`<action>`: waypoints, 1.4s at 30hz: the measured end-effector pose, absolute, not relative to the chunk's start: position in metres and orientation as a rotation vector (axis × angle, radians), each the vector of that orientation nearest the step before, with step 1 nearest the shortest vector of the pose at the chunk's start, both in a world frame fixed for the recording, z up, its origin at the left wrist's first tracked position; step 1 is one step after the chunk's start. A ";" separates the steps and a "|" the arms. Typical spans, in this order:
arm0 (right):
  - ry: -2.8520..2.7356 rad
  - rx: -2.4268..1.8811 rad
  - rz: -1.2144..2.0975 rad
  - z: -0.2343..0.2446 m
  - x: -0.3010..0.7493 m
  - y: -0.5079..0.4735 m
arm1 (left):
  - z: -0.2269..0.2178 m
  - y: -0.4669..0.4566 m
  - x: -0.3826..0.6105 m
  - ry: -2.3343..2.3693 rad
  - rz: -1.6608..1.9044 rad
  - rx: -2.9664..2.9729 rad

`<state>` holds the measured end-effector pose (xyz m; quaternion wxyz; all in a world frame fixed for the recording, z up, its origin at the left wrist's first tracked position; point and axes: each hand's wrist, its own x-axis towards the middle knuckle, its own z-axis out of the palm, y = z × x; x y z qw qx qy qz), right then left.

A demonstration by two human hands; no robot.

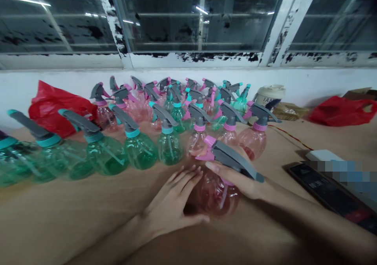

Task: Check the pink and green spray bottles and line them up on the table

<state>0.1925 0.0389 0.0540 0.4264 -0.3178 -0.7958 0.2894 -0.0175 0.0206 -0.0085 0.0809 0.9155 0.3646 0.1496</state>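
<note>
A clear pink spray bottle (219,196) with a grey and pink trigger head stands upright on the table just in front of me. My right hand (240,176) is closed around its neck below the trigger head, and some of its fingers are hidden behind the head. To the left of this bottle, my left hand (176,200) is open, fingers stretched out and thumb apart; whether it touches the bottle I cannot tell. Beyond my hands stand more pink spray bottles (255,141), with a row of green spray bottles (140,151) going off to the left.
More bottles crowd the back by the wall. A red plastic bag (55,108) lies at the left, another red bag (343,111) at the far right. A white tub (269,94) stands behind. On the right, a phone (324,188) lies by a white box (322,155) and a thin cable.
</note>
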 end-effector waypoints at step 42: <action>-1.789 -0.708 0.840 0.050 0.188 0.036 | -0.020 0.023 -0.023 1.135 0.339 2.844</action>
